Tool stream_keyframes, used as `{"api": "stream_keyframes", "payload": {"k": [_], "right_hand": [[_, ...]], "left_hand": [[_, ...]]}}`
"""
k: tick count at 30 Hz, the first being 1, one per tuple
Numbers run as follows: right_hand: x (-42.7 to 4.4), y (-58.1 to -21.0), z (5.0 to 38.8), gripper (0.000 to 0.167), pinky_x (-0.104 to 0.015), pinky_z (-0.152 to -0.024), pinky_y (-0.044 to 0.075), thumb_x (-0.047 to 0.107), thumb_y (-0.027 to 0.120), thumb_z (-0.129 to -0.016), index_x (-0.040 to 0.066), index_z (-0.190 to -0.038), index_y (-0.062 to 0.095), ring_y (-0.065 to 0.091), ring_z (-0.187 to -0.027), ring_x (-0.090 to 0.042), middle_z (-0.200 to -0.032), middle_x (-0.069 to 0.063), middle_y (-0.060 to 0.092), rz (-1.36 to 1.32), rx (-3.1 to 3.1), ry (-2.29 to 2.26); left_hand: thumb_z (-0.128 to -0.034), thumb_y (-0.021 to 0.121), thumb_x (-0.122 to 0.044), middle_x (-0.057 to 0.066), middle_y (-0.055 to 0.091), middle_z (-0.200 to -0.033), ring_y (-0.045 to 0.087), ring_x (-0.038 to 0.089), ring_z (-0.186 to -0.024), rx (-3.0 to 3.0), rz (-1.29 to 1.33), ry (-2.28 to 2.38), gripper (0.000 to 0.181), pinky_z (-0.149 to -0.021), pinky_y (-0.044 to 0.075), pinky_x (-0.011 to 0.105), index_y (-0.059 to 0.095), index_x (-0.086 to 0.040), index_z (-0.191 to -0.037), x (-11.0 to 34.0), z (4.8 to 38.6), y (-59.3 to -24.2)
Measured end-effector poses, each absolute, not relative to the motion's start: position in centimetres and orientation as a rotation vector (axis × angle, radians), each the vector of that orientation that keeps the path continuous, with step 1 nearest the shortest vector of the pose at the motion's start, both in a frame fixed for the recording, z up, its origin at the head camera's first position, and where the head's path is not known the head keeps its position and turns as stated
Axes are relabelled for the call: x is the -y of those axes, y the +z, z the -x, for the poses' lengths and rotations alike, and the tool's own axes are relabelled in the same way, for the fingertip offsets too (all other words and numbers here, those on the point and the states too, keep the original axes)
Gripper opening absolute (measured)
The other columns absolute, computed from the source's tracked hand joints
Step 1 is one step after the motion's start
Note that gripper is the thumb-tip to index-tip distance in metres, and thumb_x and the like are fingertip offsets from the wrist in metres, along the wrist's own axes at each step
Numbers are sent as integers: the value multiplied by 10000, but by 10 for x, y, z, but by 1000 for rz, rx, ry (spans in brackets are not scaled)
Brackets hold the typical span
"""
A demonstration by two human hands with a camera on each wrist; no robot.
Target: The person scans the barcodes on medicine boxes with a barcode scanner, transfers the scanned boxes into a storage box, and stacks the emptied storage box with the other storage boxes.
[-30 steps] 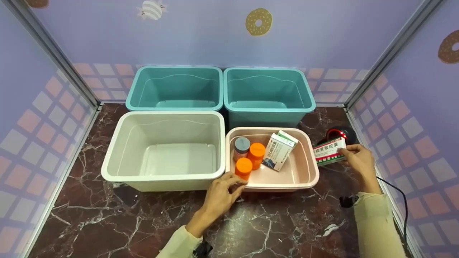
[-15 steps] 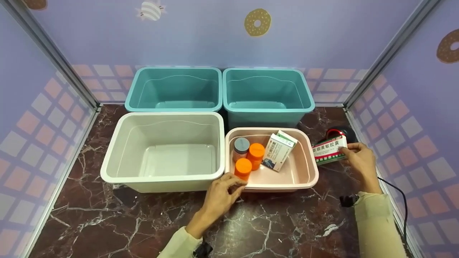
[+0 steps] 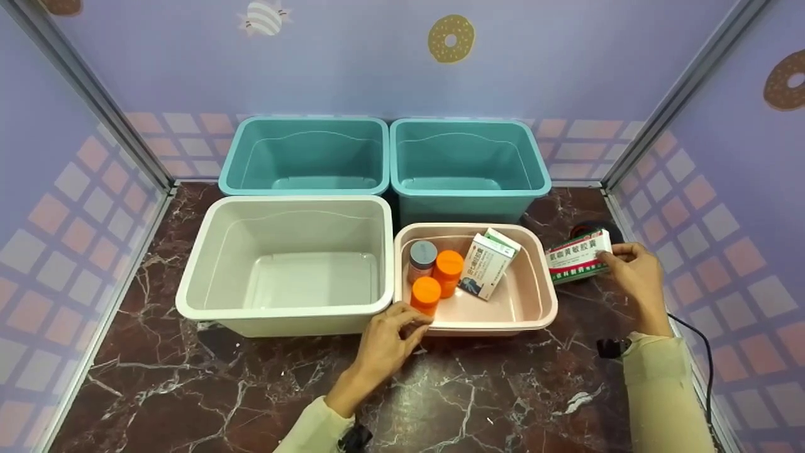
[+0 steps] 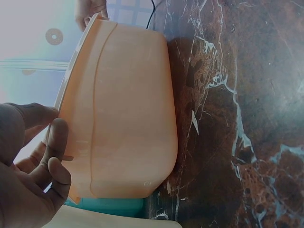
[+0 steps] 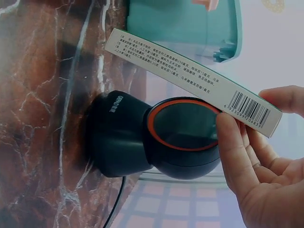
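Observation:
In the head view my right hand (image 3: pixel 636 274) pinches one end of a white, green and red medicine box (image 3: pixel 578 255). The box is raised in front of a black barcode scanner (image 5: pixel 183 128), and its narrow side with the barcode shows in the right wrist view. My left hand (image 3: pixel 387 340) grips the rim of the pink bin (image 3: pixel 541 314) at the near left corner, thumb and fingers on the lip in the left wrist view. Inside the bin stand two orange-capped bottles (image 3: pixel 449 270) and a grey-capped bottle (image 3: pixel 423 255), beside two leaning medicine boxes (image 3: pixel 487 267).
A cream bin (image 3: pixel 286 313) stands left of the pink one. Behind them are two teal bins (image 3: pixel 305 190) (image 3: pixel 471 192) along the patterned back wall. The scanner's cable (image 3: pixel 704 346) runs down the right wall. Dark marbled tabletop (image 3: pixel 207 390) lies in front.
My right hand has shifted slightly right and up, tilting the box, which now covers more of the scanner. The scanner's bright red light no longer shows in the head view. My left hand stays put.

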State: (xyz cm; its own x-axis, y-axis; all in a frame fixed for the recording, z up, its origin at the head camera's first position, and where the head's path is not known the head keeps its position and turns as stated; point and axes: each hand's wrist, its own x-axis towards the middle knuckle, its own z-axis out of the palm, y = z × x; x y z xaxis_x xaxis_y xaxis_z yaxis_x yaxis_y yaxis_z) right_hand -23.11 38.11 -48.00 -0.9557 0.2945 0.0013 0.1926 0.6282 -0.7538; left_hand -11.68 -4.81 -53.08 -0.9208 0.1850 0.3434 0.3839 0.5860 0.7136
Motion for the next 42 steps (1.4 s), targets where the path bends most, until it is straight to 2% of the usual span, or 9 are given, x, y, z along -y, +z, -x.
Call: {"api": "stream_keyframes", "payload": {"k": [6, 13, 18, 27, 35, 42], "right_hand": [[-381, -478, 234, 401, -175, -553, 564, 262, 653, -941, -57, -1169, 567, 632, -543, 35, -733, 180, 569, 412, 2640, 1382], [-378, -470, 236, 309, -186, -547, 564, 291, 671, -931, 47, -1101, 588, 629, -548, 12, -751, 158, 581, 466, 2603, 1370], [-376, -463, 237, 309, -162, -549, 535, 324, 672, -926, 76, -1099, 604, 599, -586, 17, -743, 186, 577, 481, 2609, 1284], [-369, -450, 243, 190, -180, -629, 587, 250, 686, -920, 143, -1034, 578, 651, -607, 13, -805, 124, 598, 468, 2507, 1412], [-359, -441, 250, 162, -182, -654, 591, 205, 687, -913, 146, -1018, 580, 646, -631, -4, -828, 92, 598, 457, 2453, 1460], [-352, -434, 257, 160, -172, -649, 587, 182, 694, -908, 140, -1014, 581, 641, -641, -2, -831, 92, 601, 431, 2416, 1490]], "left_hand": [[-884, 754, -206, -58, 705, -993, 701, 161, -927, 2598, 471, -1230, 117, -829, 584, 330, 779, -210, -998, 48, 117, -531], [-879, 755, -194, -46, 705, -1004, 698, 163, -911, 2613, 468, -1227, 125, -801, 582, 312, 776, -201, -1002, 48, 118, -530], [-882, 755, -199, -53, 702, -992, 699, 154, -900, 2599, 472, -1216, 118, -785, 580, 308, 779, -201, -998, 48, 118, -531], [-875, 766, -189, -55, 706, -974, 694, 144, -870, 2566, 483, -1220, 112, -760, 576, 312, 784, -201, -985, 48, 117, -531], [-873, 766, -175, -47, 712, -985, 705, 161, -909, 2571, 477, -1223, 120, -822, 583, 333, 784, -199, -988, 48, 117, -531], [-873, 766, -181, -45, 712, -994, 705, 166, -898, 2568, 479, -1223, 118, -794, 585, 325, 780, -201, -988, 48, 117, -531]]}}
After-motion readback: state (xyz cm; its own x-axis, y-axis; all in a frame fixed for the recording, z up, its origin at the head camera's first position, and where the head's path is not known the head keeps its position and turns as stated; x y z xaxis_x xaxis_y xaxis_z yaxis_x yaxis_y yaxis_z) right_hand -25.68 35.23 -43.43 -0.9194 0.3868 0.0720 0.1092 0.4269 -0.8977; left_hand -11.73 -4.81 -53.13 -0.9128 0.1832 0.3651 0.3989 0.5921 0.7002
